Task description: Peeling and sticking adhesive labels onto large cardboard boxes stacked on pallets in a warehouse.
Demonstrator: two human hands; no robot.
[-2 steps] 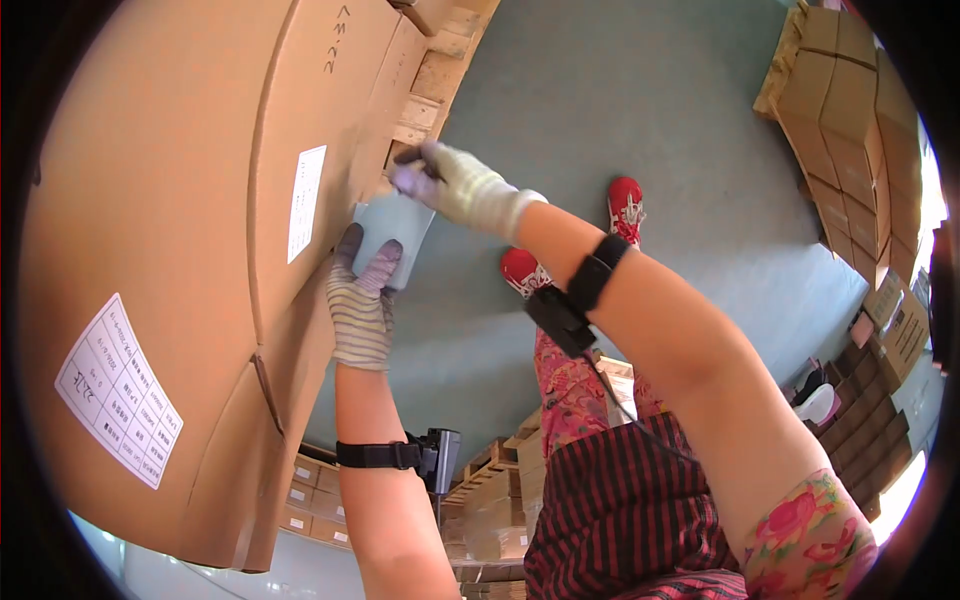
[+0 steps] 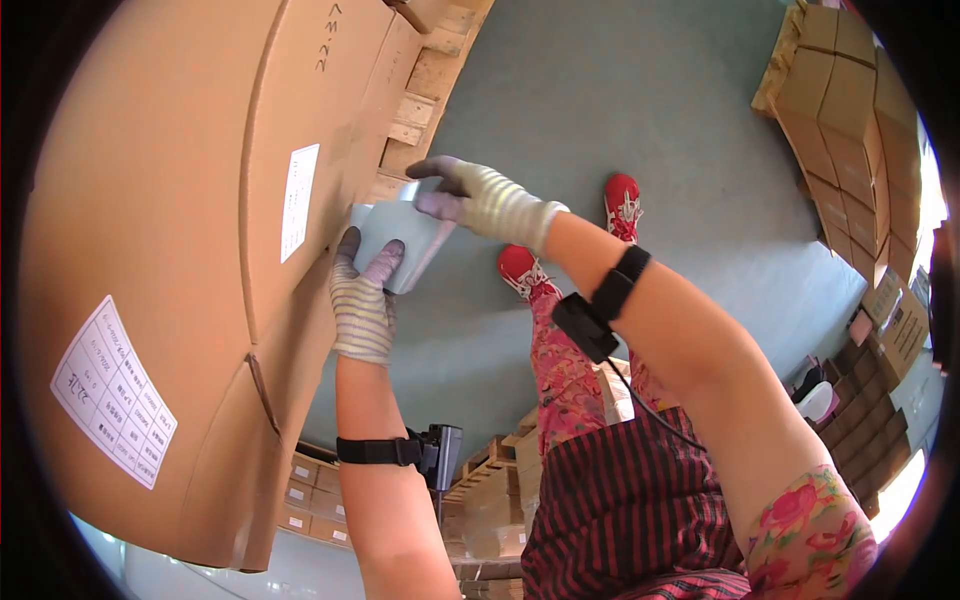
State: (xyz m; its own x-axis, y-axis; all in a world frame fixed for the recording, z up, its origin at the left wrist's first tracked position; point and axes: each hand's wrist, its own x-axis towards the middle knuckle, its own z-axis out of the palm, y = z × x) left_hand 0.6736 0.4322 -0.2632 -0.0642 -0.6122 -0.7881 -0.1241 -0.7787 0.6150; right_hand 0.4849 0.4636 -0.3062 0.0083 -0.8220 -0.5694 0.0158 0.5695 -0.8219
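Observation:
My left hand (image 2: 365, 295), in a striped glove with greyish fingertips, grips a small stack of pale blue sheets (image 2: 395, 235) from below, thumb on top. My right hand (image 2: 480, 195), gloved the same way, is at the stack's upper right corner. Its thumb and fingers curl round a sheet edge there, which looks bent up; the exact pinch is partly hidden. Close on the left stands a large brown carton (image 2: 190, 220) with a white label (image 2: 300, 203) on its side and a bigger printed label (image 2: 115, 395) lower down.
A wooden pallet (image 2: 435, 75) shows beyond the carton. Stacked cartons (image 2: 850, 130) on another pallet stand at the far right. More boxes (image 2: 325, 505) are behind, near the lower edge. My red shoes (image 2: 622, 200) are on the grey-green floor (image 2: 580, 90).
My right hand has shifted slightly right and down, and the sheet edge near it is more raised. My left hand keeps its hold. The view has moved a little.

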